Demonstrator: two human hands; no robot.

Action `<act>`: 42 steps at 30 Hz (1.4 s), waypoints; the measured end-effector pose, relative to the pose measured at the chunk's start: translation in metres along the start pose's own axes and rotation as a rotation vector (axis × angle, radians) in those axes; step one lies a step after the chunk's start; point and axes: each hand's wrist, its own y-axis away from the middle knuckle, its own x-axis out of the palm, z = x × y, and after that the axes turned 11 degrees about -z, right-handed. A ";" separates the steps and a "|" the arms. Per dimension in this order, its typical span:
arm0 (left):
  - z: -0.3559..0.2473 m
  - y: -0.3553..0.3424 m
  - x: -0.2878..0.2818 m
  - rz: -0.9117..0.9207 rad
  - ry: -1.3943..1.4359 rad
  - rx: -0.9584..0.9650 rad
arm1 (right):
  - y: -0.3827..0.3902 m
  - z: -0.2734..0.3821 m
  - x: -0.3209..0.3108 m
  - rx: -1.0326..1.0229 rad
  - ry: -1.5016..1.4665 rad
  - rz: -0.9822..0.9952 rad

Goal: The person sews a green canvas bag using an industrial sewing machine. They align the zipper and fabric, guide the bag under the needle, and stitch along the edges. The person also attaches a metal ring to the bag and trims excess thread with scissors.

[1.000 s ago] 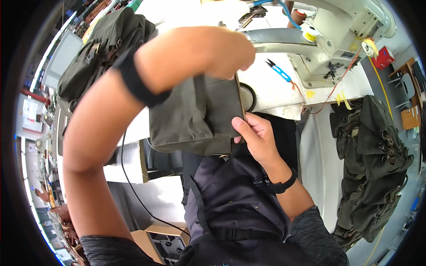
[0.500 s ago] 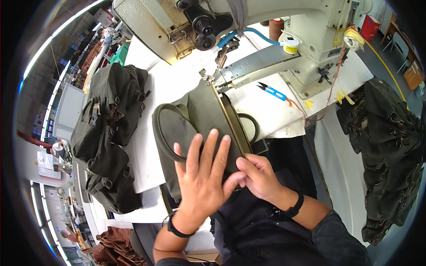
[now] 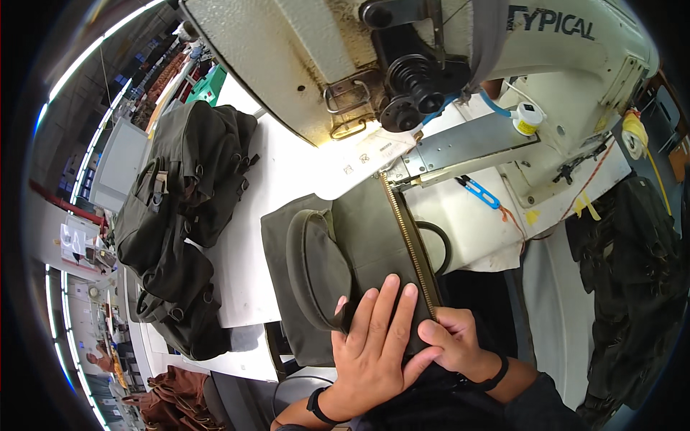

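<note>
At a sewing machine (image 3: pixel 280 65), left hand (image 3: pixel 370 352) spread on green bag (image 3: pixel 370 237), right hand (image 3: pixel 456 345) pinching zipper end (image 3: pixel 430 304) (brass)

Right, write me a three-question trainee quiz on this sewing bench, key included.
1. True or false: the left hand rests on the bag with its fingers stretched out.
2. Which hand pinches the bag's edge by the zip?
3. The snips have a handle that is: A) red; B) blue; C) green.

Key: 1 true; 2 the right hand; 3 B.
</note>
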 end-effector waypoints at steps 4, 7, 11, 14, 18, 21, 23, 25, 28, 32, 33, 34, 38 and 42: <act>-0.002 -0.006 0.002 0.021 -0.004 0.029 | -0.006 0.004 -0.004 0.016 -0.033 0.034; -0.002 -0.006 0.002 0.026 0.007 0.016 | -0.007 0.004 -0.004 0.004 -0.059 0.043; 0.001 -0.010 0.007 0.012 0.004 -0.001 | -0.015 0.001 -0.006 -0.037 0.020 0.026; 0.005 -0.016 0.016 -0.020 0.029 -0.038 | -0.025 0.005 -0.002 -0.026 0.009 0.007; 0.006 -0.016 0.018 -0.048 0.059 -0.087 | -0.028 0.004 -0.002 -0.070 0.047 0.032; 0.006 -0.016 0.017 -0.043 0.057 -0.087 | -0.028 -0.001 -0.003 -0.074 0.062 0.022; 0.008 -0.018 0.019 -0.041 0.051 -0.070 | -0.030 0.000 -0.002 -0.059 0.053 0.001; 0.009 -0.024 0.022 -0.048 0.038 -0.062 | -0.037 0.004 0.000 -0.026 0.027 -0.025; 0.012 -0.030 0.025 -0.065 0.028 -0.067 | -0.044 -0.001 -0.001 -0.017 -0.003 -0.005; 0.015 -0.034 0.028 -0.082 0.055 -0.073 | -0.050 0.007 0.003 -0.086 0.004 0.027; 0.016 -0.035 0.029 -0.084 0.056 -0.067 | -0.051 0.007 0.003 -0.063 -0.024 0.021; 0.017 -0.037 0.031 -0.086 0.056 -0.062 | -0.053 0.007 0.003 -0.039 -0.052 0.015; 0.023 -0.046 0.038 -0.120 0.066 -0.061 | -0.065 0.012 0.006 0.007 -0.083 0.007; 0.028 -0.053 0.036 -0.103 0.055 -0.037 | -0.074 0.005 0.005 -0.014 -0.129 0.050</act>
